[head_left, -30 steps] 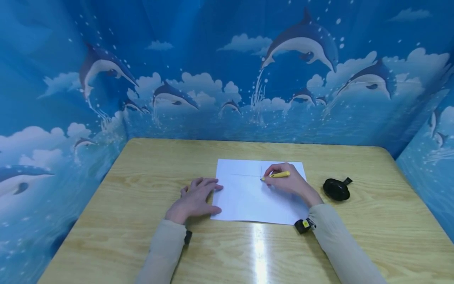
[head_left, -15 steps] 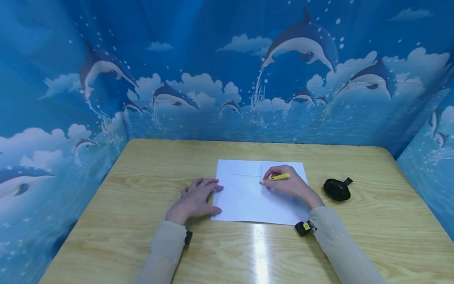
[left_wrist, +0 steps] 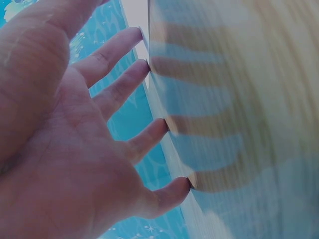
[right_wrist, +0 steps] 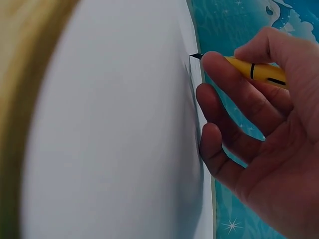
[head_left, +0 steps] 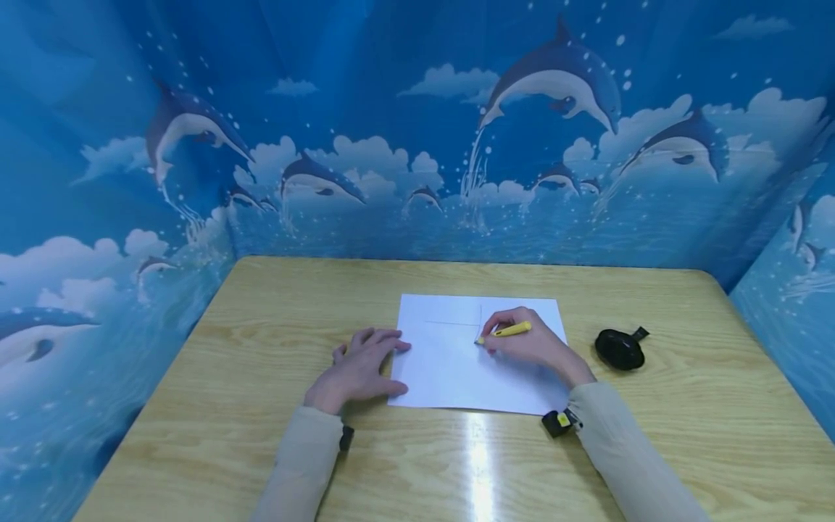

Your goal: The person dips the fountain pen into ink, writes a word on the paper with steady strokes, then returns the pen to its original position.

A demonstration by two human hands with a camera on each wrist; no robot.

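A white sheet of paper [head_left: 443, 370] lies on the wooden table, bearing a thin horizontal line and a vertical line that meet near its upper middle. My right hand [head_left: 527, 339] pinches a yellow fountain pen [head_left: 513, 329] between thumb and fingers. In the right wrist view the dark nib of the pen [right_wrist: 264, 72] is right at the paper surface. My left hand [head_left: 357, 368] rests spread at the paper's left edge, thumb and index fingertip on the sheet. The left wrist view shows the left hand [left_wrist: 84, 149] with fingertips down on the tabletop.
A glossy black object with a short tab [head_left: 620, 349] sits on the table [head_left: 293, 297] right of the paper. Blue curtains with dolphins [head_left: 365, 225] enclose the table behind and at both sides. A small black camera [head_left: 557, 422] is strapped at the right wrist.
My right hand has moved the pen slightly toward me and left, the nib travelling down the paper from near where the lines meet. The left hand has stayed still.
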